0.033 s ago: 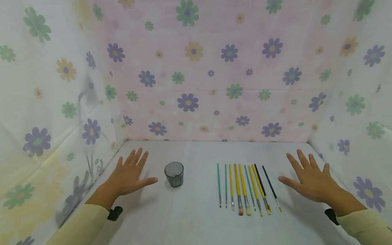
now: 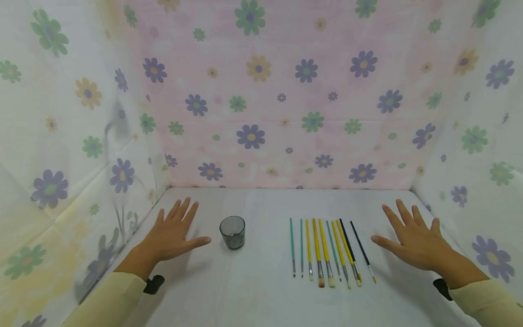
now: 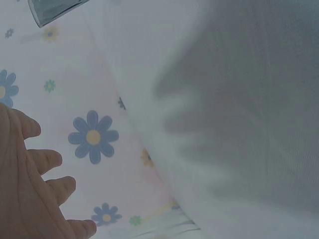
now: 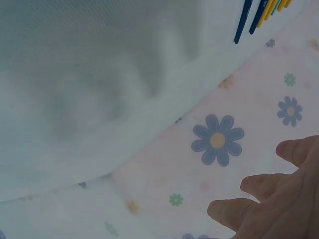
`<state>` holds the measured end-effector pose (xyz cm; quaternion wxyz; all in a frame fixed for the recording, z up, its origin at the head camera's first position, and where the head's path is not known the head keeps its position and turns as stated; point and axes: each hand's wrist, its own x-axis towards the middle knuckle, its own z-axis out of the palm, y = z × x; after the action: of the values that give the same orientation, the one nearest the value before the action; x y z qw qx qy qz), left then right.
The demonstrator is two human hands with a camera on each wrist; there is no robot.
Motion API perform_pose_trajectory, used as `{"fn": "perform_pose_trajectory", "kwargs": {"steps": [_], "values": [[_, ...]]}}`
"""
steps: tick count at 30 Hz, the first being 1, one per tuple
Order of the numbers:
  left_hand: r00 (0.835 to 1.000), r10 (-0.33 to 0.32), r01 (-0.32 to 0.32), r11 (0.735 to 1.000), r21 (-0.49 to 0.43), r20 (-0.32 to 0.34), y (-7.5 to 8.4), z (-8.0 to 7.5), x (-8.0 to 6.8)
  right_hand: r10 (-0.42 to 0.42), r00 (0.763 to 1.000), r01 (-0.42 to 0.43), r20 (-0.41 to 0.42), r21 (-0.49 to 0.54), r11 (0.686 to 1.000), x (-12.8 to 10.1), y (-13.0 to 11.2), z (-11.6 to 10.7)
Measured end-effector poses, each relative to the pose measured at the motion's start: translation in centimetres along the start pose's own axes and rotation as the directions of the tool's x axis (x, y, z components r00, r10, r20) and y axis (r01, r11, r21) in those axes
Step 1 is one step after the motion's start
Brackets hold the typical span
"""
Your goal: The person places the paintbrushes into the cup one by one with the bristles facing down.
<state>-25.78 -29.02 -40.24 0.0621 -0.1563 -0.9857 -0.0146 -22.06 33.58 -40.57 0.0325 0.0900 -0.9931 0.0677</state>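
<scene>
While both hands lay flat and empty, the row of slim yellow, teal and dark paintbrushes [image 2: 328, 252] ran lengthwise away from the person, nearer the right hand [image 2: 414, 240] than the left hand [image 2: 171, 234].

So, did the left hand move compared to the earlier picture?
No. The left hand lies flat at the same spot beside the glass cup.

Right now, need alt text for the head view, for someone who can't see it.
Two open hands, left hand and right hand, hover palm-down over a white table, touching nothing. Between them stand a dark glass cup and a neat row of paintbrushes, bristles toward the viewer. Flower-print cloth walls surround the table.
</scene>
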Motion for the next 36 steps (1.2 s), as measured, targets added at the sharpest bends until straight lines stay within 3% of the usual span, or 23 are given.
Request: {"fn": "perform_pose_trajectory", "kwargs": {"steps": [8,14,21,29,36], "values": [[1.0,0.006,-0.006,0.999,-0.045,0.004,0.3,0.3,0.2,0.001,1.0,-0.001,-0.008,-0.001,1.0,0.2,-0.1,0.0],[1.0,0.008,-0.005,0.977,-0.215,0.014,1.0,1.3,0.8,-0.006,1.0,0.006,-0.001,0.058,0.998,0.5,-0.2,0.0],[0.998,-0.035,0.05,0.922,-0.384,0.047,2.1,2.6,1.6,-0.018,1.0,0.018,-0.001,0.106,0.994,1.1,-0.9,0.5],[0.998,-0.037,0.055,0.854,-0.517,0.043,3.2,3.5,2.1,-0.028,1.0,0.026,0.007,0.178,0.984,1.8,-1.2,1.3],[0.999,-0.043,0.044,0.756,-0.653,0.018,4.1,3.9,2.3,0.057,0.998,-0.058,0.013,0.292,0.955,2.6,-1.8,2.0]]}}
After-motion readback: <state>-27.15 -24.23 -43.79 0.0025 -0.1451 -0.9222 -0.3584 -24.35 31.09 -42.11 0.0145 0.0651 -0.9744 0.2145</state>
